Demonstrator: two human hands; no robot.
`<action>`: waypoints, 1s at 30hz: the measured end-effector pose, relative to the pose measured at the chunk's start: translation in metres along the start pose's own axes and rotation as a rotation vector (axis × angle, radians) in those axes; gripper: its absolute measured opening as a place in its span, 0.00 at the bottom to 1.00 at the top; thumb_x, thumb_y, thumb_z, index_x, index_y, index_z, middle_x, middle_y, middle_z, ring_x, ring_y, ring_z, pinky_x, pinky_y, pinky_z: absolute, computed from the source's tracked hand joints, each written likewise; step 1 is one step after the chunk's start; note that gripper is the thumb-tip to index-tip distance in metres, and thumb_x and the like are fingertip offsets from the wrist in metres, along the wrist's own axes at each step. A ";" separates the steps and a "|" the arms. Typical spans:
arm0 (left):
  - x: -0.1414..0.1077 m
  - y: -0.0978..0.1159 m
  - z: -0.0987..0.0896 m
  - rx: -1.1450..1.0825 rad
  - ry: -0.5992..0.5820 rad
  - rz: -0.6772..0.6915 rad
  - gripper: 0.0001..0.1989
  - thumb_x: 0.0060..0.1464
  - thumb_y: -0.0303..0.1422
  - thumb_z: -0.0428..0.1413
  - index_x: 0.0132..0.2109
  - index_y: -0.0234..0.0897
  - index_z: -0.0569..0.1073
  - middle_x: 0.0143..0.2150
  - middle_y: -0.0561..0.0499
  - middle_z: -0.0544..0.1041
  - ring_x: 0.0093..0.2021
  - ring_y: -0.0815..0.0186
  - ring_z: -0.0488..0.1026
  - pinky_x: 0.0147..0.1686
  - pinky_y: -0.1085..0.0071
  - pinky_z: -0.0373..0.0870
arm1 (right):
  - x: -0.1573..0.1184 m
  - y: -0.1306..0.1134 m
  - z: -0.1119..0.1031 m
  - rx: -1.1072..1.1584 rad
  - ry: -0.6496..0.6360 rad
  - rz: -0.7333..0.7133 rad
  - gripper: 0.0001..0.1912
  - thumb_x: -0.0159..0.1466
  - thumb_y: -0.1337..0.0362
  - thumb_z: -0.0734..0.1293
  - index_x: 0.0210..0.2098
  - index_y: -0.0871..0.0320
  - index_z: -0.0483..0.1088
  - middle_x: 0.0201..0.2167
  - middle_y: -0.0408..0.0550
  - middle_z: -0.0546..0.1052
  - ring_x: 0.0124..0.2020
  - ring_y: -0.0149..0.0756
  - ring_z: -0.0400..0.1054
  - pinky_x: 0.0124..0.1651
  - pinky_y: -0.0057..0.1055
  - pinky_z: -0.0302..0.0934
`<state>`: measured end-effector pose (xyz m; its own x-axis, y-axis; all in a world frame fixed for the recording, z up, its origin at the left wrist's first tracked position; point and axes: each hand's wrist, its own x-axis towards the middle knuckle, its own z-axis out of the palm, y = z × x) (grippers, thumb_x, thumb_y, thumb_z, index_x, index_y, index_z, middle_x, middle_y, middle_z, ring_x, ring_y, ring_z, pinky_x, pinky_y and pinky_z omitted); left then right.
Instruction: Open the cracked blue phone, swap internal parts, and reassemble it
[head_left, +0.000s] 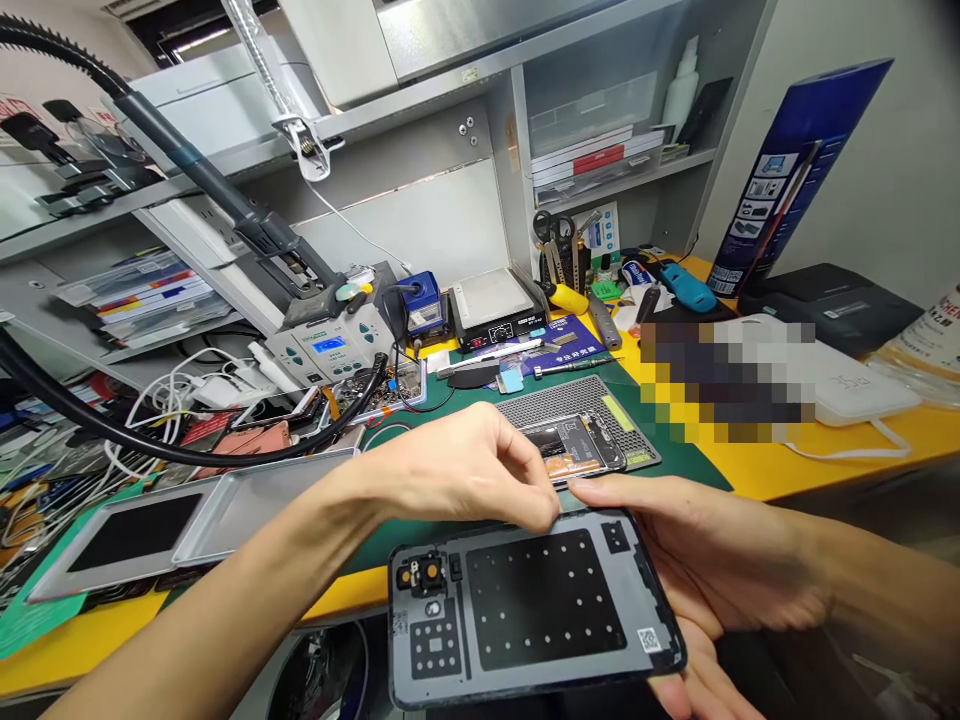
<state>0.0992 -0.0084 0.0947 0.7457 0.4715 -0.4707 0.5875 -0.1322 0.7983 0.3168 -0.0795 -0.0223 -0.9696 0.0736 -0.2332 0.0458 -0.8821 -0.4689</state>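
A phone back cover (544, 600) is held tilted in front of me, its inner side showing grey with black pads and camera openings at the left. My right hand (697, 570) grips it by the right end, thumb along the upper edge and fingers beneath. At that same upper edge, my left hand (480, 465) is closed in a pinch; anything between its fingertips is hidden. Just behind the hands, an opened phone (577, 450) with its internals exposed lies on a perforated grey mat (626, 425), partly covered by my left hand.
A hot-air station (330, 345) with a thick black hose stands back left. Beside it are a blue soldering unit (422, 303) and a heating plate (491, 300). Shallow trays (247, 510) lie left. A screwdriver (577, 367), a yellow bottle (566, 298) and a white device (847, 375) are further back.
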 end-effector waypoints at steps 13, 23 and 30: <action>0.002 -0.008 -0.003 0.010 -0.007 0.020 0.09 0.48 0.35 0.60 0.31 0.34 0.81 0.26 0.54 0.72 0.30 0.67 0.63 0.31 0.68 0.59 | 0.002 0.007 -0.004 0.027 -0.033 -0.053 0.66 0.64 0.35 0.25 0.32 0.79 0.77 0.27 0.68 0.76 0.26 0.43 0.78 0.27 0.29 0.72; 0.004 0.004 0.000 0.087 -0.018 0.021 0.05 0.45 0.33 0.61 0.29 0.36 0.78 0.26 0.57 0.72 0.29 0.69 0.63 0.30 0.70 0.59 | 0.004 0.013 -0.010 0.031 -0.028 -0.069 0.68 0.62 0.33 0.23 0.31 0.80 0.77 0.25 0.69 0.75 0.24 0.43 0.77 0.25 0.29 0.71; 0.008 0.000 -0.003 -0.129 -0.018 0.033 0.05 0.47 0.33 0.61 0.29 0.36 0.80 0.28 0.56 0.76 0.31 0.70 0.69 0.33 0.73 0.65 | -0.003 0.009 0.002 0.135 -0.043 -0.136 0.73 0.56 0.35 0.16 0.33 0.79 0.77 0.28 0.70 0.76 0.26 0.45 0.78 0.24 0.29 0.72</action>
<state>0.1043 -0.0019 0.0915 0.7702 0.4526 -0.4494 0.5182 -0.0333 0.8546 0.3193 -0.0885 -0.0245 -0.9741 0.1795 -0.1376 -0.1166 -0.9198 -0.3746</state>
